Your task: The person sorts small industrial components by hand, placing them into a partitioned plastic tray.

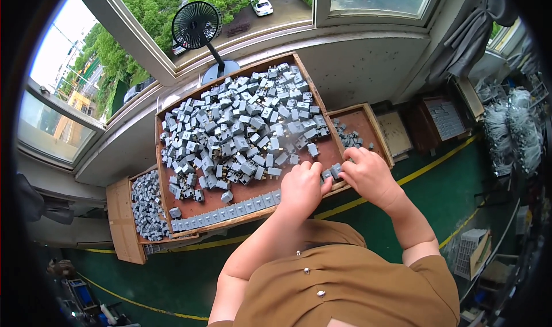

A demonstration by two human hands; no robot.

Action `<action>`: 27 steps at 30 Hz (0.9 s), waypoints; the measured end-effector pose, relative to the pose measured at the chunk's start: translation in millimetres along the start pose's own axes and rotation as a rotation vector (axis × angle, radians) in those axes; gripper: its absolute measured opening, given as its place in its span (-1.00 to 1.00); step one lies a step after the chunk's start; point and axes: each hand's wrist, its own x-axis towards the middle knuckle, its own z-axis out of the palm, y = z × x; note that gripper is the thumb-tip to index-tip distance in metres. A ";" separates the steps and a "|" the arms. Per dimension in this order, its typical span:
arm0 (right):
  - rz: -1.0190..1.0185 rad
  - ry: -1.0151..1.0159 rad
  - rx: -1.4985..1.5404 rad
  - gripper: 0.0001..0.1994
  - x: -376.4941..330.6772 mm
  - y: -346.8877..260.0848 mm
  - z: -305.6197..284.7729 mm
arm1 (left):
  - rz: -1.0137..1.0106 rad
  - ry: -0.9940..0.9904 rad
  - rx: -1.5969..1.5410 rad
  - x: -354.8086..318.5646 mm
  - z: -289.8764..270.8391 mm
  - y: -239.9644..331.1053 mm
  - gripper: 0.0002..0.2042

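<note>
Head view, left hand (301,191), right hand (371,176) (fingers curled), gray blocks (335,170) between.

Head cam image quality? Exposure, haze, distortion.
Head view: sky at upper left is washed out white; a hazy patch softens some gray blocks toward the pile's right; left forearm has a smeary edge near the shirt; edges bend toward the dark border.

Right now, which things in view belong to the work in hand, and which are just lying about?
Part of the work:
left hand
right hand
loose grey blocks
row of grey blocks
large wooden tray
probably the smaller tray at right

Just about:
desk fan
grey curtain
white car outside
</note>
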 end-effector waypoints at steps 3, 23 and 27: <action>-0.056 0.014 0.065 -0.89 4.7 0.9 1.5 | -0.063 -0.038 0.001 -3.9 -8.4 1.7 -0.72; -0.340 -0.068 0.300 -0.90 71.6 -104.6 36.2 | -0.499 0.342 0.309 -180.2 -144.3 -214.1 -0.80; -0.546 -0.197 0.301 -0.92 122.3 -163.7 38.6 | -0.443 0.238 0.370 -177.2 -152.5 -238.5 -0.76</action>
